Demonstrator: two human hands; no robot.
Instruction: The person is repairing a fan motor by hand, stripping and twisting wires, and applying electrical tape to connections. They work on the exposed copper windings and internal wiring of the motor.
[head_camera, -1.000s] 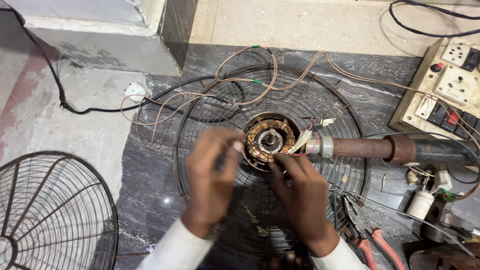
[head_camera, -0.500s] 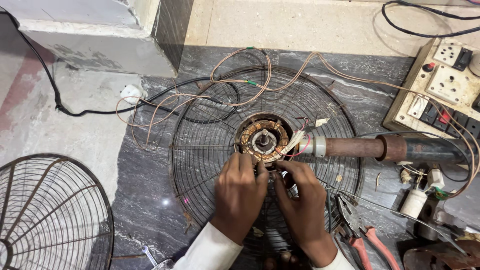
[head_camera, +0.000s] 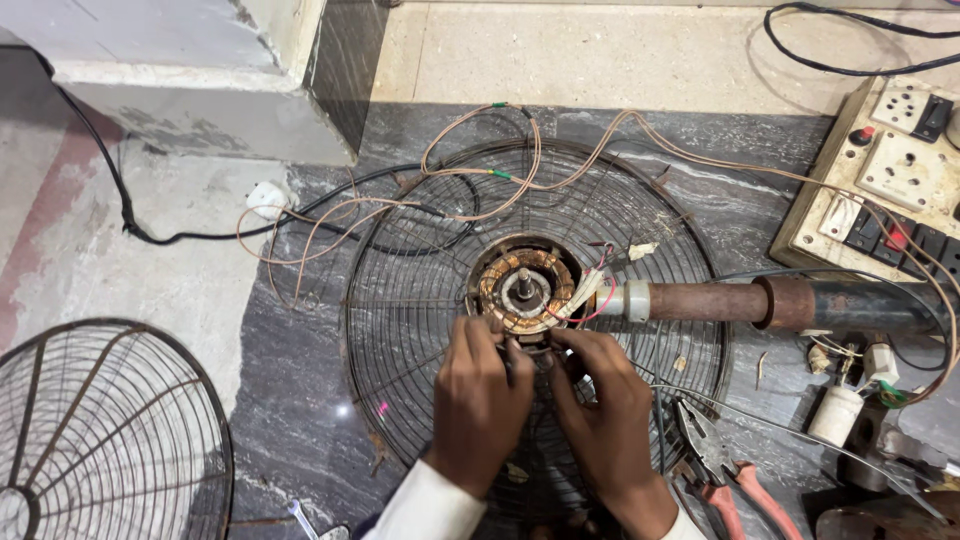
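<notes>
Both hands, left hand (head_camera: 482, 400) and right hand (head_camera: 605, 410), pinched at motor (head_camera: 522, 292) lower edge; pliers (head_camera: 722, 465) crowd right.

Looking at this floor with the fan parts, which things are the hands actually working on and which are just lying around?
In hand:
left hand and right hand, fingertips at the lower edge of the round copper-wound fan motor
round dark wire fan guard beneath the motor
rusty brown metal pipe joined to the motor

Lying about:
red-handled pliers
beige switch and socket board
second wire fan guard
white plug
</notes>
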